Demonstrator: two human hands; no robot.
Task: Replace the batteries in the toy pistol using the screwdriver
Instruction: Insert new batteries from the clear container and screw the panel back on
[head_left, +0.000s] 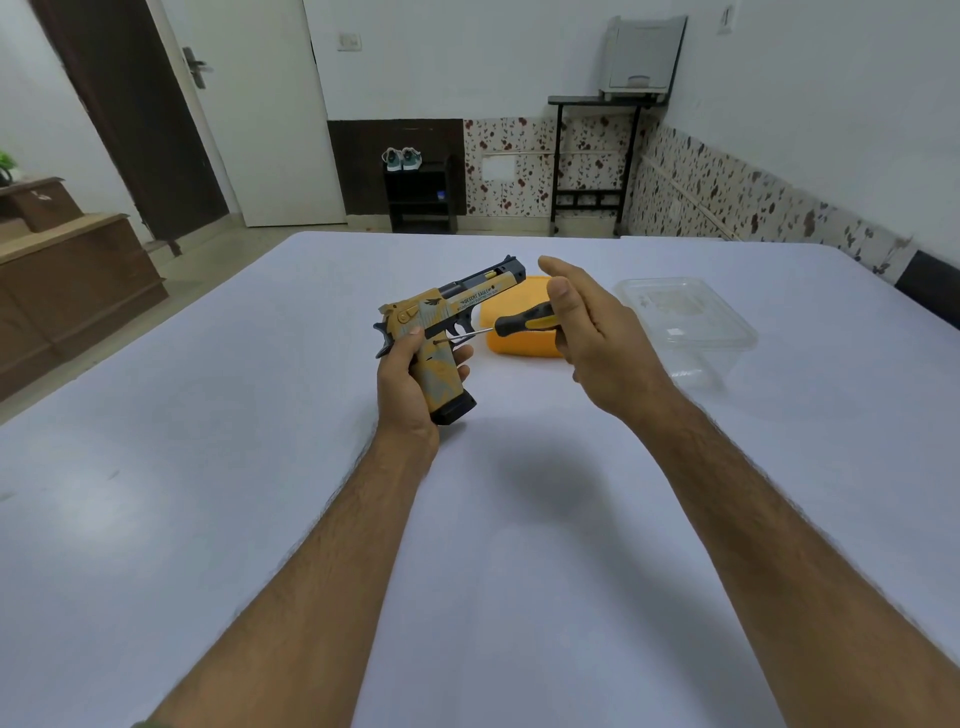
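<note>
Tan and black plastic, the toy pistol stood upright above the white worktop, held by its handle in your left hand, whose grip was clamped around it with the barrel pointing away from you. Your right hand held the screwdriver; the thumb pressed on its black and yellow handle while the other fingers looked loosely spread, so that grip was closed on the tool but light. The metal tip met the side of the pistol's handle just above your left fingers, presumably at a screw, though the screw itself was too small to make out. Judging by that, you were early in the job: the cover looked to be on, no loose screw or batteries could be seen anywhere on the worktop, and opening the compartment, swapping the batteries and closing it up all remained. Behind the pistol lay a yellow lid, and just beside it to the right sat a clear plastic box, its contents hard to tell.
</note>
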